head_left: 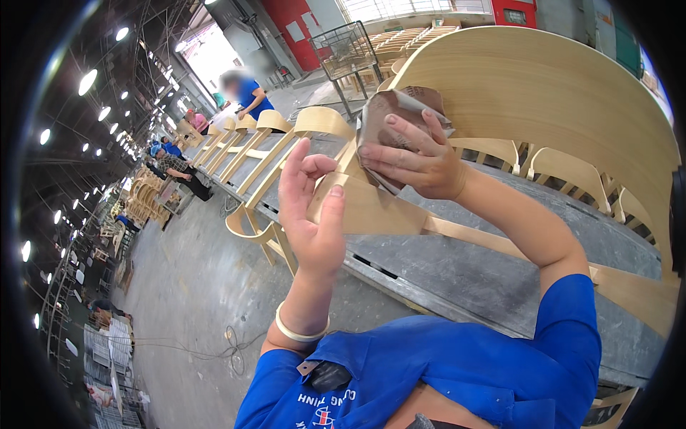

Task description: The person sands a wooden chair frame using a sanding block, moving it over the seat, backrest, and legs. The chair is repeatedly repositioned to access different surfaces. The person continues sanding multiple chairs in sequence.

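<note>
My right hand (421, 157) lies with spread fingers over a brown, folded sheet of sandpaper (400, 114), holding it against the pale wood. Part of the sheet's edge curls up past the fingers. Beneath it is a light wooden chair (379, 207) lying on a grey work table, with a wide curved backrest (529, 79) rising behind and to the right. My left hand (311, 222) is raised beside the chair's wooden panel, palm turned inward, thumb and fingers apart and slightly bent. Nothing shows in it; whether it touches the panel I cannot tell.
Several similar chair frames (250, 136) line the long table (429, 268) away to the far left. A person in blue (256, 100) works beside them. A metal wire cart (348, 53) stands behind. Cable (232, 350) lies on the floor at left; stacked chairs (143, 200) stand farther off.
</note>
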Demonstrator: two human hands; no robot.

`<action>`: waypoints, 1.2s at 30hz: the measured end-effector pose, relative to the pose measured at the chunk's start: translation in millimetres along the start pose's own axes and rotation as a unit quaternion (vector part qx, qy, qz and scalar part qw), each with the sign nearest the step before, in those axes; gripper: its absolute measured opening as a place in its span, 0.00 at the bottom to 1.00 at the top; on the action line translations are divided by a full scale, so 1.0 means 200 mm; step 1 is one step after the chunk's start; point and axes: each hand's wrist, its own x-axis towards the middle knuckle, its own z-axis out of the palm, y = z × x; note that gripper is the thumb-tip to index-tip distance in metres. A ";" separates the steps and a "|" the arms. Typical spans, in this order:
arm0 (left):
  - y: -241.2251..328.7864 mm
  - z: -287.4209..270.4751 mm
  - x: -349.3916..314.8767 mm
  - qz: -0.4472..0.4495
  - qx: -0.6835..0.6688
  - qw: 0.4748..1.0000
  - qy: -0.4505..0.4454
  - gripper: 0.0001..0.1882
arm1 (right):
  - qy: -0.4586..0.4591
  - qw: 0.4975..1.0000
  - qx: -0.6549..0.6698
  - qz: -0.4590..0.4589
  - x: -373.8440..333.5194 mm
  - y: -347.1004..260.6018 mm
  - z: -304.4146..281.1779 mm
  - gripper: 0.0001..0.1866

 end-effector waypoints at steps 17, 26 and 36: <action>-0.01 0.04 0.03 -0.020 -0.011 0.999 0.028 0.30 | 0.050 0.988 0.095 -0.113 0.07 0.14 0.02 0.16; -0.02 0.05 0.06 -0.021 0.001 1.000 0.013 0.29 | 0.077 0.992 0.068 -0.077 0.07 0.16 0.04 0.19; 0.01 0.06 0.06 -0.030 -0.003 1.000 -0.001 0.28 | 0.017 0.988 0.118 -0.101 0.07 0.18 0.05 0.18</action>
